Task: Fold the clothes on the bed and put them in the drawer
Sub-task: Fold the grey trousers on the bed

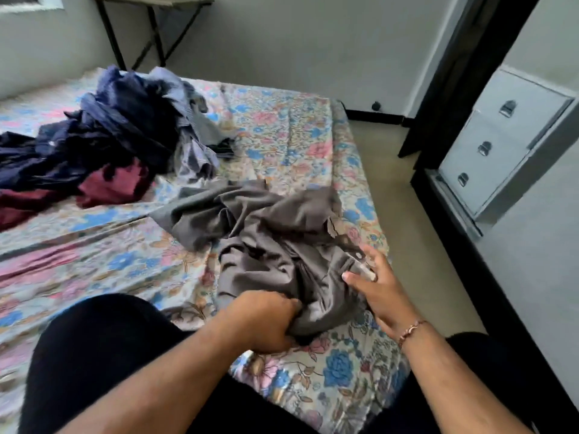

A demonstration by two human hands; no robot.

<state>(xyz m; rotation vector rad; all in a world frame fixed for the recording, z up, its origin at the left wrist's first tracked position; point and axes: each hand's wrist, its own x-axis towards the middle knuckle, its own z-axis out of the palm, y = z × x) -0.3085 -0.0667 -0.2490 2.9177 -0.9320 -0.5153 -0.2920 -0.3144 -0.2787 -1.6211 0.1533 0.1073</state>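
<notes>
Floral bedsheet (pixel 125 261) in blue and pink fills the scene as I sit at its near edge, knees in dark trousers, with a grey garment (pixel 266 233) crumpled in front of me. My left hand (pixel 269 321) is clenched on the garment's near end, fingers buried in a bunched fold, which I judge pins that end down so the cloth can be drawn straight. My right hand (pixel 376 286) lies beside it with fingers spread and relaxed, thumb touching the grey cloth near what looks like a waistband or pocket edge; it grips nothing that I can make out, though motion blur hides the fingertips. A thin bracelet (pixel 410 330) circles that wrist.

The garment is not yet folded: it lies twisted, one end trailing toward the middle of the bed. Well apart, toward the far left, the rest of the laundry sits in a heap (pixel 103 136) of navy, striped grey and maroon pieces, untouched. The drawers (pixel 501 145) stand across a strip of floor to my right, white fronts with metal pulls, all closed as far as I can tell.

The job appears to be near its start; flattening this piece looks like the step in hand.
</notes>
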